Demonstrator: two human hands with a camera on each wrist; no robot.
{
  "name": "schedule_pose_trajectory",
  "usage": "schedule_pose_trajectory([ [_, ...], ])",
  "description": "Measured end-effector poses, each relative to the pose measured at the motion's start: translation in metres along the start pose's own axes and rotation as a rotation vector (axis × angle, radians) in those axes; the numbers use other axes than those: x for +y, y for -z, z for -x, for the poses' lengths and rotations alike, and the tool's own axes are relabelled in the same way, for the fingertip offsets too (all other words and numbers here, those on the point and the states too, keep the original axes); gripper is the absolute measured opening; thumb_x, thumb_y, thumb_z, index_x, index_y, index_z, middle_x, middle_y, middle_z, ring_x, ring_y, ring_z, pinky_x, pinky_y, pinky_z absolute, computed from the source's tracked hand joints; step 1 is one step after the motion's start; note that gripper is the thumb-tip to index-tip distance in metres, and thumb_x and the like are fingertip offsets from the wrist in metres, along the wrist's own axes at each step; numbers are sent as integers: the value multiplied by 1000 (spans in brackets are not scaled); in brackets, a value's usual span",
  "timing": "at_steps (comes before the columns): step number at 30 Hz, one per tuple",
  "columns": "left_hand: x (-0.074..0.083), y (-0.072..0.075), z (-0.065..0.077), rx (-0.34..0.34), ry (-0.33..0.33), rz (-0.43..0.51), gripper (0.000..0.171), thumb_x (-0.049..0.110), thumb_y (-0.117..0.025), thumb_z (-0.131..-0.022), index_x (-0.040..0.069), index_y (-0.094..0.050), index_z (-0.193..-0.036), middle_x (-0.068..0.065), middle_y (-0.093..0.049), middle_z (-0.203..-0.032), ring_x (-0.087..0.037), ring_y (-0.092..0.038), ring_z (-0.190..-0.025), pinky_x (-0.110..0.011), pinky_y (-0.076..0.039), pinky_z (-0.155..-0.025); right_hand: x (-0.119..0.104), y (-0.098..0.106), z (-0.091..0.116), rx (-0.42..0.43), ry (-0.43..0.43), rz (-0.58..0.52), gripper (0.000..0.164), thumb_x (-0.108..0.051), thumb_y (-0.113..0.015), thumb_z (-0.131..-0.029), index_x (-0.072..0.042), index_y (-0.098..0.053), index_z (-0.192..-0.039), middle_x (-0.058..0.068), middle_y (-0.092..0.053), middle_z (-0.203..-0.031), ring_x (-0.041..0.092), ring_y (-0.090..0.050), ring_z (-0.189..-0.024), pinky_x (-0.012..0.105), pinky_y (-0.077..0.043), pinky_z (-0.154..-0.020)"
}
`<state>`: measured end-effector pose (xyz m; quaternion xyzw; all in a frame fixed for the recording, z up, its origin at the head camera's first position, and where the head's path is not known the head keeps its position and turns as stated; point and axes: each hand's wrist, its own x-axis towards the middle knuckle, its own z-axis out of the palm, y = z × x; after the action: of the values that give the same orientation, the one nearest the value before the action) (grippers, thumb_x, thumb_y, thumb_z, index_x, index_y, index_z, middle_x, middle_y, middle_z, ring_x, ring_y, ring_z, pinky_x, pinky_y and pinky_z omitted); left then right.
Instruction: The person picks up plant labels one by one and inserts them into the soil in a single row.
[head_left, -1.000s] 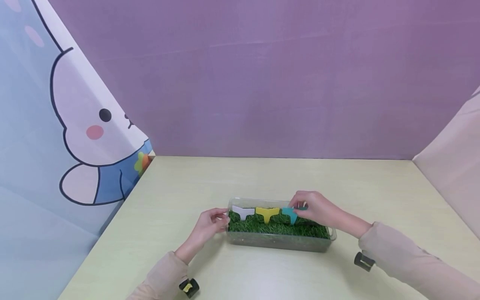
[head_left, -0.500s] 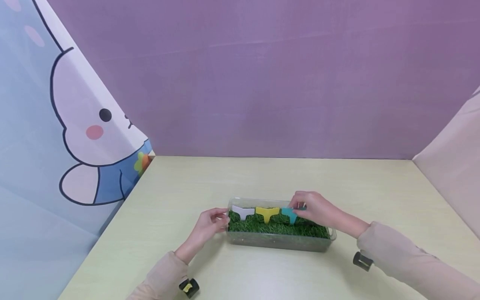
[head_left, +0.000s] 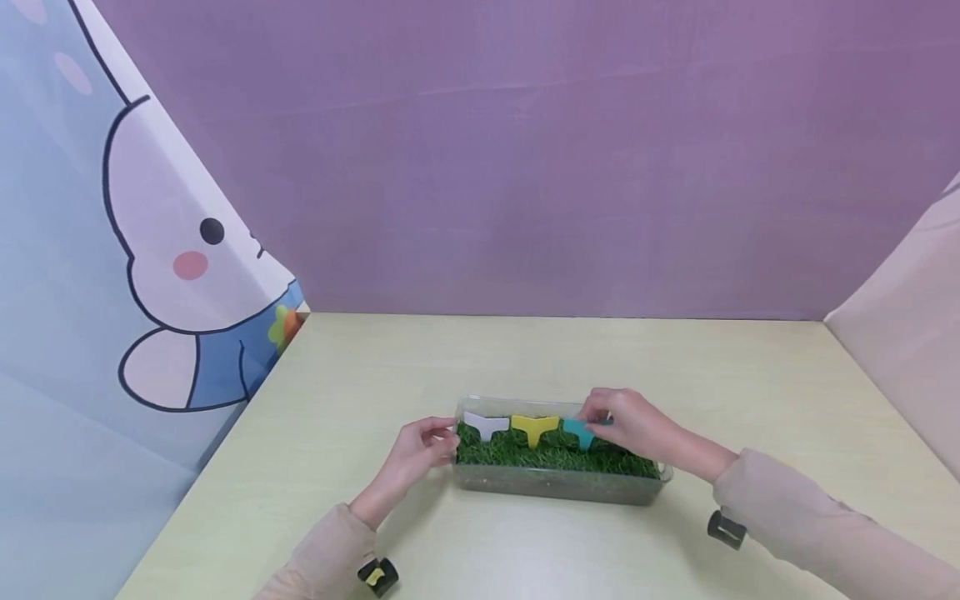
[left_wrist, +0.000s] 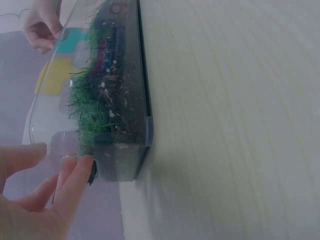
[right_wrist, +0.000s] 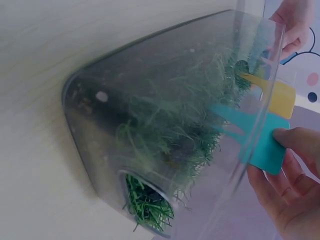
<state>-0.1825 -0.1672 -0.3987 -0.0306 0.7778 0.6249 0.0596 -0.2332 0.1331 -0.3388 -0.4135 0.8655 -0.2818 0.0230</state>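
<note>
A clear plastic box (head_left: 555, 483) filled with dark soil and green grass (head_left: 555, 454) sits on the table. Three T-shaped plant labels stand in a row in the grass: a white one (head_left: 487, 426), a yellow one (head_left: 535, 428) and a teal one (head_left: 578, 432). My right hand (head_left: 633, 423) pinches the teal label's broad top between thumb and fingers; its stem (right_wrist: 227, 117) runs down into the grass in the right wrist view. At the box's left end, my left hand (head_left: 415, 450) touches the wall and rim with extended fingers (left_wrist: 75, 185).
The pale wooden table (head_left: 360, 358) extends around the box. A purple backdrop (head_left: 525, 167) rises behind it, with a cartoon-printed cloth (head_left: 172, 292) on the left and a pale cloth (head_left: 922, 308) on the right. An oval opening (right_wrist: 147, 205) pierces the box's right end wall.
My right hand has sunk slightly, with the teal label still pinched and its top a little lower. The left hand and the box have stayed put.
</note>
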Motion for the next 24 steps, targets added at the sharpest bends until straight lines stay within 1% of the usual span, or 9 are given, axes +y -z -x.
schedule_pose_trajectory([
  [4, -1, 0, 0, -3, -5, -5, 34, 0, -56, -81, -12, -51, -112, -13, -58, -88, -19, -59, -73, -32, -55, -68, 0, 1, 1, 2, 4, 7, 12, 3, -65, -74, -6, -64, -82, -2, -60, -78, 8, -57, -69, 17, -51, -60],
  [8, -1, 0, 0, -15, -22, -11, 35, 1, -57, -81, -13, -50, -113, -14, -58, -89, -18, -59, -73, -32, -55, -68, 0, 0, 1, 1, -15, 3, 12, 2, -65, -75, -6, -64, -84, -1, -61, -80, 8, -58, -71, 16, -51, -61],
  [14, -2, 0, 0, -14, -6, -3, 34, 1, -57, -81, -12, -51, -113, -13, -58, -88, -18, -59, -74, -32, -55, -69, -1, -1, 3, -10, -55, 2, 14, -1, -64, -76, -5, -66, -89, 0, -62, -84, 9, -58, -74, 17, -52, -65],
  [24, -2, 0, 0, -17, -28, -14, 35, 1, -57, -81, -13, -51, -112, -13, -58, -87, -18, -58, -72, -32, -55, -68, 1, 4, 11, 8, -29, 35, 22, -1, -66, -75, -3, -64, -97, 0, -62, -87, 13, -59, -78, 22, -53, -68],
])
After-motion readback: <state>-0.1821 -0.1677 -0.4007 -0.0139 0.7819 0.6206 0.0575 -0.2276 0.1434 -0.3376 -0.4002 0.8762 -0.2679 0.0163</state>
